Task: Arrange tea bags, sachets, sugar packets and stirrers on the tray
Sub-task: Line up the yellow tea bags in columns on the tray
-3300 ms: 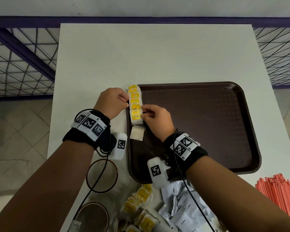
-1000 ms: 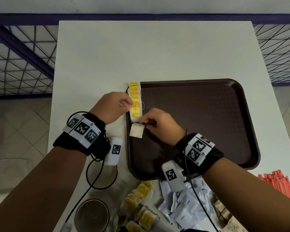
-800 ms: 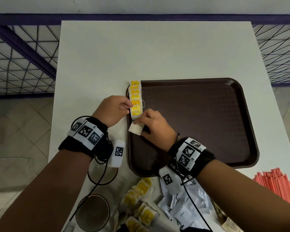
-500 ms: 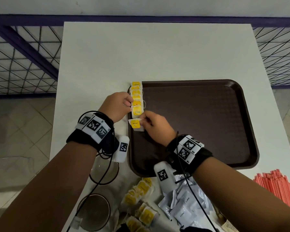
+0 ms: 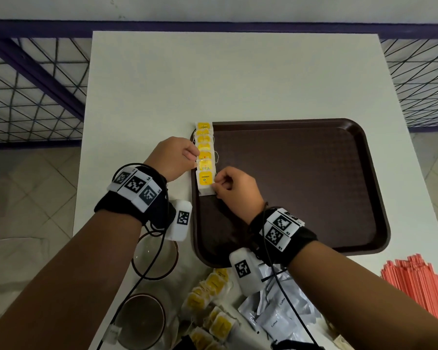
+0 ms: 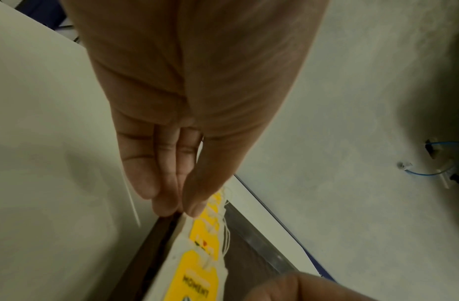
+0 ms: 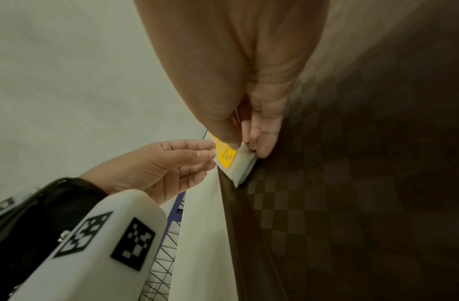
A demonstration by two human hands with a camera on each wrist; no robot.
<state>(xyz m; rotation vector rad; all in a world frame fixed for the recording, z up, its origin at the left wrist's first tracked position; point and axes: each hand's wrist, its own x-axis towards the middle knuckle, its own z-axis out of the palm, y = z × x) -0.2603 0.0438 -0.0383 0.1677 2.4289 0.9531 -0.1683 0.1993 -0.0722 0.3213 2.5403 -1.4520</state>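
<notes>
The brown tray (image 5: 301, 185) sits on the white table (image 5: 213, 77), and a row of yellow-tagged tea bags (image 5: 204, 145) runs along its left edge, overlapping so that only each tag shows. The nearest tea bag (image 5: 204, 181) reads "MOMENT"; the one behind it shows "TEA". The right hand (image 5: 234, 188) pinches this nearest bag at its right edge between thumb and curled fingers — its palm side is hidden in the head view, but the right wrist view shows the pinch on the bag (image 7: 233, 160). The left hand (image 5: 173, 157) steadies the row from the left, its straight fingers and thumb closing on the bags' edge (image 6: 195, 228). At the bottom edge, cut off, lie loose tea bags (image 5: 213, 314), grey sachets (image 5: 278, 317) marked "Coffee", red stirrers (image 5: 420, 286) and two glass cups (image 5: 154, 258); the rest of their print is unreadable. Half a second ago the nearest bag lay apart and askew below the row; it now overlaps the row's end, squared up.
</notes>
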